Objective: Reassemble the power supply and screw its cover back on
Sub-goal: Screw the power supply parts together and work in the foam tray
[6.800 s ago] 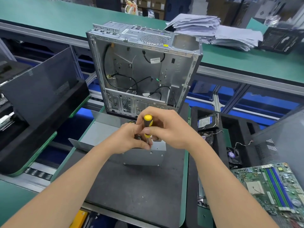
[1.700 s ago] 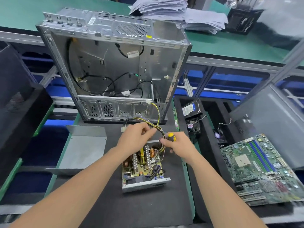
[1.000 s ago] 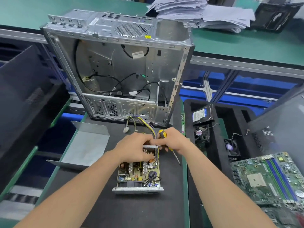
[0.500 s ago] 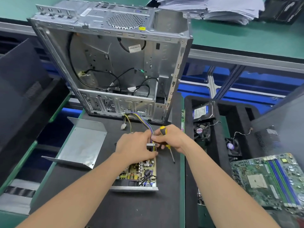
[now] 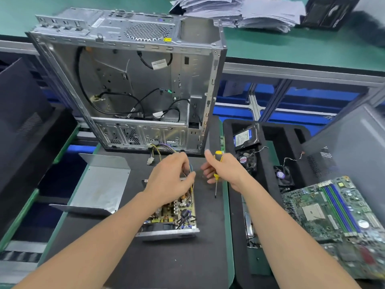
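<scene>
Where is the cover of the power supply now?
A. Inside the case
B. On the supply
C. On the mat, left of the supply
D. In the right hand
C: the cover lies on the mat, left of the supply, which is open.

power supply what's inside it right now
The open power supply holds a circuit board with coils and black wires. The left hand, gripping coloured wires, hides its far end.

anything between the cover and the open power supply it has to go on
Yes: the left hand sits over the supply, fingers in its wires. The cover lies to its left.
</scene>
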